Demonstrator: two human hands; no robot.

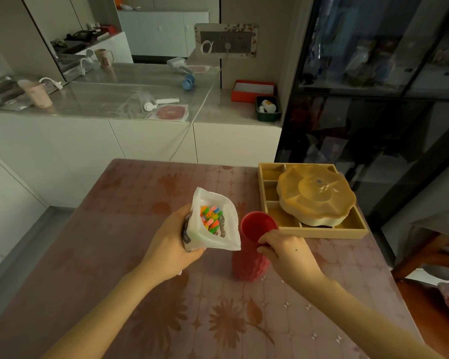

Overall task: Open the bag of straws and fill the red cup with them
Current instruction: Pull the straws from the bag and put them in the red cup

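My left hand (173, 242) grips a white plastic bag (228, 229) from its left side and holds it upright above the table. The bag's mouth gapes open toward me, and the ends of several colourful straws (210, 219) show inside. Just right of the bag stands a tall red cup (254, 226) with a faceted lower body, upright on the table, its inside showing only red. My right hand (287, 248) holds the cup at the near right part of its rim, thumb and fingers pinched on it. Bag and cup almost touch.
The table carries a pink flower-patterned cloth (218, 320). A tan wooden tray with a lidded, flower-shaped dish (316, 195) sits at the far right, close behind the cup. A white counter (140, 104) with kitchen items lies beyond. A dark glass cabinet (373, 99) stands on the right.
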